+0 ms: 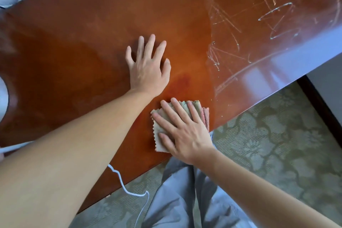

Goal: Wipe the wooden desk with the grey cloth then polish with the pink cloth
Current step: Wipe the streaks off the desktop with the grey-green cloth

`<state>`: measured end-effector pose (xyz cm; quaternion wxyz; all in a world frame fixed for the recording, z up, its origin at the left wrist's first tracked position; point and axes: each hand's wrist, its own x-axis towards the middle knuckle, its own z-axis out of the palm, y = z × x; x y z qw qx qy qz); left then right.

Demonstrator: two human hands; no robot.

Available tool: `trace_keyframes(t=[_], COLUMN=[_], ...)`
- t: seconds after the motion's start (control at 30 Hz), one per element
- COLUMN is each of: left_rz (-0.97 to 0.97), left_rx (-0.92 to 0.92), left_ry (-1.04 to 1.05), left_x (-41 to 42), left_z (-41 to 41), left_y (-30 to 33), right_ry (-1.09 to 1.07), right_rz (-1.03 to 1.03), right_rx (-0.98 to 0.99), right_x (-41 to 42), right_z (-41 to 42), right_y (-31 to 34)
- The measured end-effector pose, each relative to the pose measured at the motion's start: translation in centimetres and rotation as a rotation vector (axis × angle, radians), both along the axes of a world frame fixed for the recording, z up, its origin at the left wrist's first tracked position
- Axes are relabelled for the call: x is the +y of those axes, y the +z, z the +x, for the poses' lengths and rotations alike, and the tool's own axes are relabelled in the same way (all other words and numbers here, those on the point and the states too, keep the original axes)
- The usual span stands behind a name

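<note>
both hands are down on the wooden desk as i watch from here. left hand, centre of the frame, lies flat with fingers straight and spread, holding nothing; i read it as a brace, taking my weight so the other arm can push freely. right hand, lower centre, presses flat on the grey cloth, fingers straight and fanned across it rather than curled round it, which spreads the pressure over the whole pad. the cloth looks folded into a small square and sits close to the near edge of the desk. a pink cloth peeps out at the right side of the stack, just under the grey one, so both seem to travel together, pink kept handy for polishing. whether it is a separate cloth or a layer of the same fold i cannot tell.

upper right of the frame, pale scribbled marks show in the glare on the surface, well apart from the cloth. i judge the wiping step is in hand, polishing not yet begun. a white cord hangs off the near edge at lower centre, above the patterned carpet.
</note>
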<state>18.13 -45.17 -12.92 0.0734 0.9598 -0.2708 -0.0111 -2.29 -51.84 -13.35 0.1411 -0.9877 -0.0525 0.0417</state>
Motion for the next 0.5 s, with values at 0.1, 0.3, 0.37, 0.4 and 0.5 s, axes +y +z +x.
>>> trace_keyframes(t=[0.1, 0.3, 0.37, 0.4, 0.5], left_rz=[0.016, 0.026, 0.006, -0.007, -0.020], left_rx=[0.044, 0.031, 0.031, 0.033, 0.034], left_ry=[0.004, 0.030, 0.030, 0.031, 0.032], left_x=[-0.9, -1.0, -1.0, -1.0, -0.9], left_z=[-1.2, -1.2, -1.3, -1.3, -1.3], left_y=[-0.4, -0.6, -0.6, -0.7, -0.7], right_ry=[-0.062, -0.312, -0.401, -0.425, -0.341], right_rz=[-0.032, -0.109, -0.098, -0.083, -0.020], right_rx=[0.008, 0.060, 0.040, 0.022, -0.015], right_x=[-4.3, -11.3, -9.4, -7.7, -1.9], right_z=[0.5, 1.9, 2.0, 1.8, 0.6], right_y=[0.2, 0.8, 0.8, 0.6, 0.3])
